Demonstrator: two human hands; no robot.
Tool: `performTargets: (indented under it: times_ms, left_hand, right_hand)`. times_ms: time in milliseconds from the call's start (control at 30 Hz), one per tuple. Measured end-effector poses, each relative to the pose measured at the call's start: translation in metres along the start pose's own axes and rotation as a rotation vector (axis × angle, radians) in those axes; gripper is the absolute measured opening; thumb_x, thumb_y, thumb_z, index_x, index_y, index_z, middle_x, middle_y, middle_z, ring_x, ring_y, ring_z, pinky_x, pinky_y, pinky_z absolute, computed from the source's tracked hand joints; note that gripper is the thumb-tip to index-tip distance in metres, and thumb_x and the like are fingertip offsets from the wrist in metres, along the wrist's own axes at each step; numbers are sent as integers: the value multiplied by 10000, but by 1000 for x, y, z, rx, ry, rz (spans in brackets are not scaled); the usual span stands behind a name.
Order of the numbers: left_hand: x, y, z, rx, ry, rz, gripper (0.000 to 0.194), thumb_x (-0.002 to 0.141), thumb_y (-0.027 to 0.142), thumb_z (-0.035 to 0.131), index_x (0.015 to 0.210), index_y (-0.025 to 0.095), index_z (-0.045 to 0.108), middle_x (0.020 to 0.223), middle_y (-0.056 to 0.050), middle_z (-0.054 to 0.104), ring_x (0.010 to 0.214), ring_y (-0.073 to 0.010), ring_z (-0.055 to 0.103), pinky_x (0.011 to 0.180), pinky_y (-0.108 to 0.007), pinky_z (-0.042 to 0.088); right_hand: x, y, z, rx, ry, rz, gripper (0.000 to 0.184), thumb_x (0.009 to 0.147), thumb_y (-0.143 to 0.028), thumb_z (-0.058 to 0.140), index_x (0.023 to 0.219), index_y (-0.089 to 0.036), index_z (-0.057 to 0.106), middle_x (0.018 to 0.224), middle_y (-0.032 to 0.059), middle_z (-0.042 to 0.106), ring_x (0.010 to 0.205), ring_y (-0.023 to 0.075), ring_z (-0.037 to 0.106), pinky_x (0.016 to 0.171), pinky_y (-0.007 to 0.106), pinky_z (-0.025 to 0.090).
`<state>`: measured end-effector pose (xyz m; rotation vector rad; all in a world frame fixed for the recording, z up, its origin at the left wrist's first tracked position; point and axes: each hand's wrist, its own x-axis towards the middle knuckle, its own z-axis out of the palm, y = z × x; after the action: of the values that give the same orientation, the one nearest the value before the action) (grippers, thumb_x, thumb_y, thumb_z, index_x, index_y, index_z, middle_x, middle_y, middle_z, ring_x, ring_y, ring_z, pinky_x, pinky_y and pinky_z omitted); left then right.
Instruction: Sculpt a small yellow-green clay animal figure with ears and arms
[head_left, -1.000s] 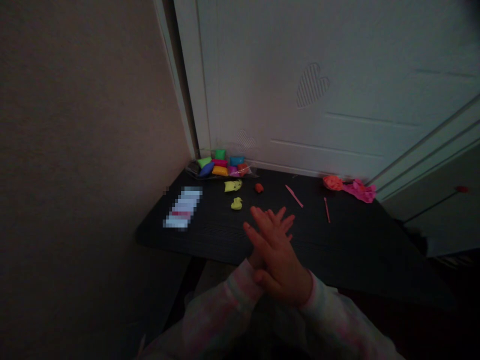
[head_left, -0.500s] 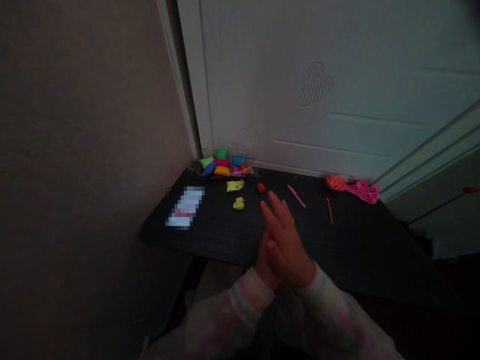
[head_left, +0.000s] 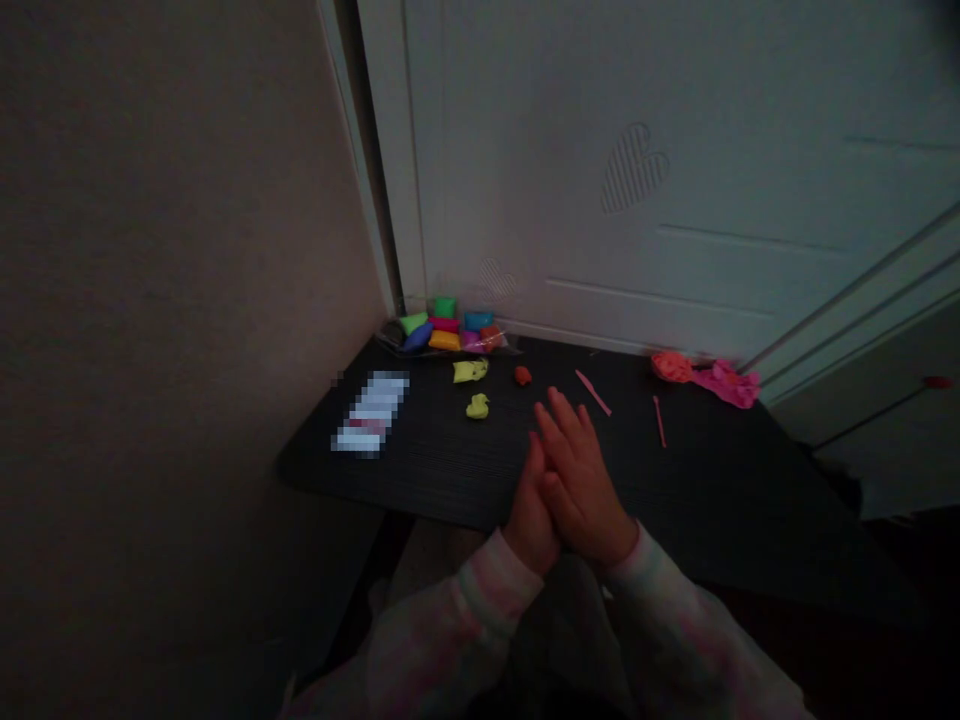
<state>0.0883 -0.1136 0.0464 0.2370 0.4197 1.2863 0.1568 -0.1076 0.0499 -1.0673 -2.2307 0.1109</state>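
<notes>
My right hand (head_left: 583, 485) lies flat over my left hand (head_left: 532, 505), palm against palm, above the near edge of the dark table (head_left: 420, 480). The right fingers are stretched out and slightly apart. Most of the left hand is covered by the right, though its straight thumb side shows. Whatever may be between the palms is hidden. Beyond the hands sit a small red-orange lump of clay (head_left: 523, 376) and a yellow lump (head_left: 478, 406). A torn yellow packet (head_left: 470, 371) is behind the yellow lump. Two thin pink modelling tools (head_left: 593, 392) (head_left: 659, 421) lie to the right.
A clear bag of several coloured clay packets (head_left: 444, 340) rests at the back left. On the left is a blurred-out white sheet (head_left: 373, 412). Crumpled orange and pink pieces (head_left: 726, 384) lie at the back right. A white door (head_left: 525, 150) stands behind the table.
My right hand has slid slightly down and to the right across the left, and its fingers are more spread. More of the left hand shows. Things on the table have not moved.
</notes>
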Motion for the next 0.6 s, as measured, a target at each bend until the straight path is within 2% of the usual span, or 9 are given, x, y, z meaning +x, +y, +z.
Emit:
performTargets:
  times_ms: [67, 133, 200, 267, 367, 467, 600]
  left_hand:
    - [5, 6, 2, -44, 1, -23, 507, 816, 463, 253, 1188, 180, 447, 1225, -58, 493, 1204, -166, 355, 1039, -311, 202]
    - [6, 9, 3, -68, 23, 16, 509, 819, 456, 233, 1225, 197, 397, 1229, -54, 488, 1215, -171, 338, 1045, -333, 183]
    - [2, 5, 4, -85, 22, 74, 454, 832, 400, 206, 1236, 271, 368, 1260, 1, 458, 1232, -155, 306, 1045, -335, 188]
    - [-2, 0, 6, -93, 10, 72, 427, 835, 380, 190, 1215, 331, 379, 1278, 56, 433, 1244, -143, 281, 1043, -325, 203]
    - [-2, 2, 8, -81, -17, -14, 435, 826, 410, 236, 1182, 270, 443, 1254, 12, 463, 1236, -164, 301, 1043, -316, 207]
    - [5, 14, 6, -75, 28, -91, 522, 797, 497, 275, 1194, 199, 437, 1240, -53, 475, 1214, -191, 338, 1037, -333, 212]
    - [6, 12, 2, -99, 73, 20, 488, 825, 453, 220, 1258, 259, 334, 1301, -17, 408, 1244, -176, 282, 1035, -356, 190]
  right_hand:
    - [-5, 1, 3, -22, -54, -58, 556, 846, -442, 197, 1334, -178, 151, 1414, 100, 124, 1288, 264, 107, 1007, 533, 98]
    - [-8, -7, 3, 24, -89, -129, 574, 839, -461, 194, 1337, -180, 135, 1420, 97, 92, 1288, 273, 100, 1002, 540, 108]
    - [-6, -15, 0, 78, -72, -155, 588, 833, -495, 154, 1339, -196, 121, 1427, 76, 59, 1290, 271, 87, 1004, 537, 110]
    - [-1, -16, -3, 99, -19, -116, 592, 832, -506, 100, 1341, -204, 101, 1428, 66, 56, 1293, 255, 89, 1010, 522, 119]
    - [4, -3, -2, 33, 9, -39, 571, 845, -474, 112, 1339, -188, 114, 1419, 95, 104, 1291, 244, 106, 1007, 521, 127]
    - [-2, 4, 4, -49, -60, -45, 556, 849, -433, 202, 1333, -165, 150, 1401, 131, 161, 1287, 255, 119, 999, 534, 119]
    - [-6, -12, 3, 29, -94, -163, 582, 837, -472, 184, 1334, -172, 146, 1416, 118, 102, 1287, 278, 103, 991, 545, 135]
